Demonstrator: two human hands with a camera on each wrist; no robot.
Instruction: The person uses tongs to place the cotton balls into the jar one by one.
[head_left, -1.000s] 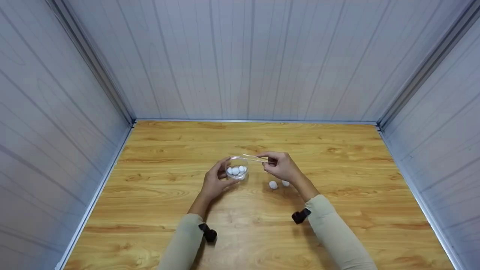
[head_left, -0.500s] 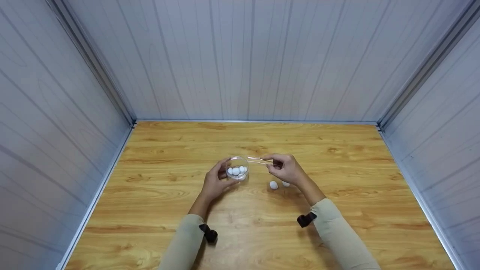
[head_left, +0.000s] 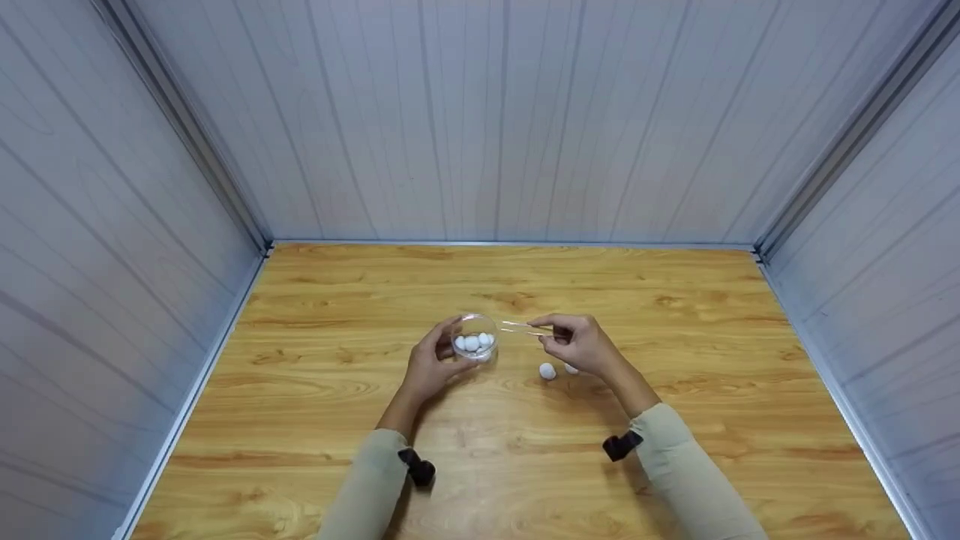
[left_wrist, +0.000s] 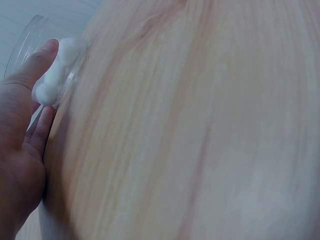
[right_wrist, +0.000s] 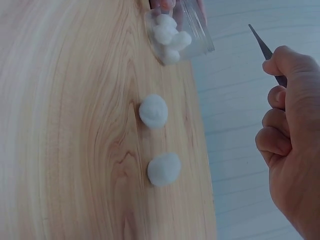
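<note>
My left hand (head_left: 429,366) holds a clear round jar (head_left: 474,322) upright on the wooden table, fingers and thumb curled round its side. Several white cotton balls (right_wrist: 165,32) lie inside it. Just right of the jar, above the table, my right hand (head_left: 583,346) pinches a pair of slim tweezers (head_left: 517,328). Their tips point left, spread apart, with nothing between them. On the table below that hand are two loose cotton balls; the nearer one to the jar (head_left: 547,371) shows whole, while the other (head_left: 571,368) is partly hidden by the hand in the head view.
The wood-grain table (head_left: 360,300) is bounded by pale panel walls (head_left: 480,127) at the back and both sides. A black wrist camera (head_left: 417,469) sits at the left cuff, another (head_left: 621,446) at the right cuff.
My right hand and the tweezers have drawn back to the right and slightly toward me, away from the jar's mouth. The left hand and jar stay put.
</note>
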